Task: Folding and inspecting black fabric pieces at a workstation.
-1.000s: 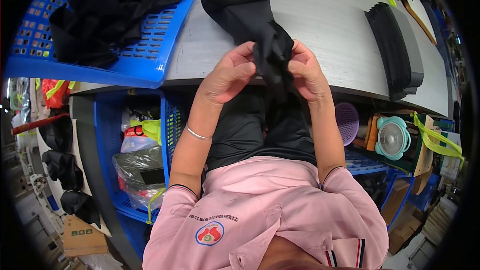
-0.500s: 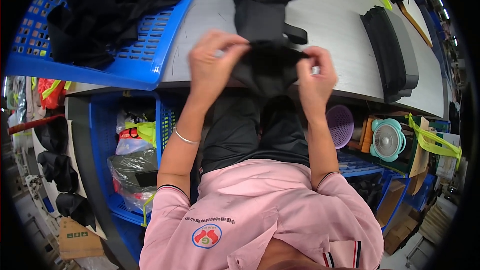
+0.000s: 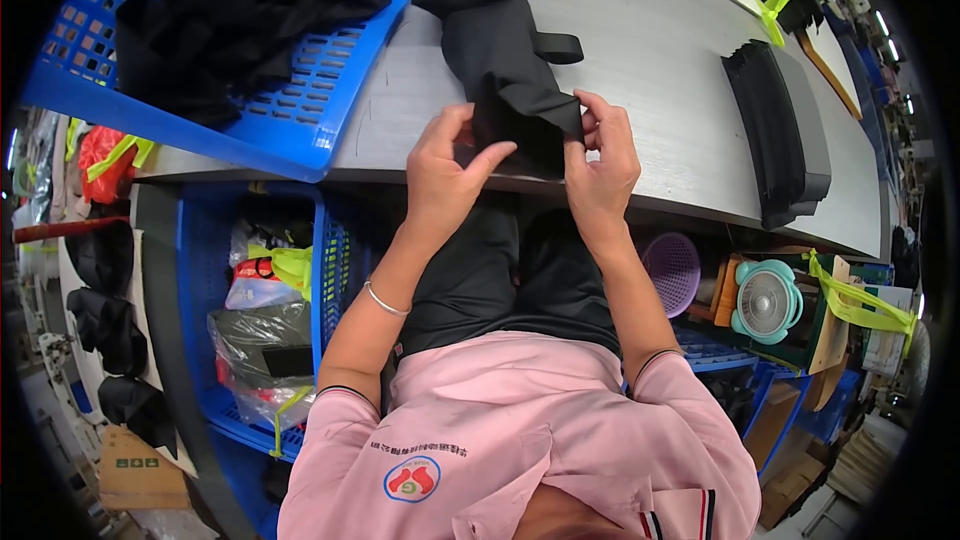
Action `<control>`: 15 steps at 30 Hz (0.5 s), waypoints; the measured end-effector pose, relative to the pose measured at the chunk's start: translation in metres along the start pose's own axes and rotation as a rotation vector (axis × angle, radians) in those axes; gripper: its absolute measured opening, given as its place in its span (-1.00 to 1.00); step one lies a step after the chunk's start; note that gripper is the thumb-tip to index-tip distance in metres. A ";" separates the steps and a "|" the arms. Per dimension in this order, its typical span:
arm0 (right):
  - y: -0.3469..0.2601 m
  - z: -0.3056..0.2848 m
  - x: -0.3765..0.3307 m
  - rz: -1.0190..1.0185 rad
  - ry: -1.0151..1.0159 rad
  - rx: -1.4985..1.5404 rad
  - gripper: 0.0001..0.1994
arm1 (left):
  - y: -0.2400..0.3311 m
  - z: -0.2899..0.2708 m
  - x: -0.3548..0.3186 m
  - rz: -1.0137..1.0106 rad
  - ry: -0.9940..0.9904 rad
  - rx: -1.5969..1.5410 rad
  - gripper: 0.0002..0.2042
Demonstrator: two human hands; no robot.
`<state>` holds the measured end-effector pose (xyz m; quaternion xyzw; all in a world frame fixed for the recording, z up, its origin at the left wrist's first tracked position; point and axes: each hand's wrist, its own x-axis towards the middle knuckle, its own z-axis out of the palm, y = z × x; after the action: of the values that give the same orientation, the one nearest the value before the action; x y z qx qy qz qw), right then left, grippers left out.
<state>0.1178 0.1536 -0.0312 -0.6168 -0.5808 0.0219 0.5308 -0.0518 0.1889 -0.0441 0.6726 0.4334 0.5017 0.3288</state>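
Observation:
A black fabric piece (image 3: pixel 495 40), like a flat sleeve or pouch with a small strap loop (image 3: pixel 558 47) on its right side, lies along the grey table in front of me. Its near end is lifted at the table's front edge. My right hand (image 3: pixel 603 155) pinches the near right corner of this fabric between thumb and fingers. At the near left edge is my left hand (image 3: pixel 445 165), thumb stretched out and apart from the bent fingers, close to the cloth. Some of its fingertips are partly hidden.
A blue plastic basket (image 3: pixel 330 140) heaped with black fabric (image 3: pixel 240 20) stands at the left. To the right lies a stack of black folded pieces (image 3: pixel 775 130). Below the tabletop are a blue crate (image 3: pixel 200 290), a purple basket (image 3: pixel 670 275) and a turquoise fan (image 3: pixel 767 301).
The fabric's near end has been turned and drawn left and toward me, its far end now leaning left. My left hand has lowered and its thumb and fingers have spread; the right has shifted left.

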 end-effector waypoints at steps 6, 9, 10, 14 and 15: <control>0.010 -0.011 0.022 -0.033 0.211 -0.056 -0.63 | -0.013 -0.023 0.017 0.053 0.311 0.034 -0.70; 0.013 -0.003 0.011 0.124 0.105 0.075 -0.70 | -0.006 -0.020 0.019 -0.002 0.319 -0.059 -0.67; 0.011 0.002 0.006 0.165 0.077 0.115 -0.69 | -0.003 -0.018 0.018 -0.046 0.293 -0.153 -0.63; 0.014 0.012 -0.010 0.077 -0.081 0.091 -0.68 | 0.009 -0.006 0.015 0.220 0.289 0.312 -0.55; 0.013 0.013 -0.010 0.082 -0.077 0.092 -0.68 | 0.012 -0.009 0.022 0.222 0.283 0.313 -0.55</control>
<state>0.1156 0.1576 -0.0517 -0.6138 -0.5733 0.0941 0.5345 -0.0551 0.2044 -0.0227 0.6818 0.4711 0.5508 0.0990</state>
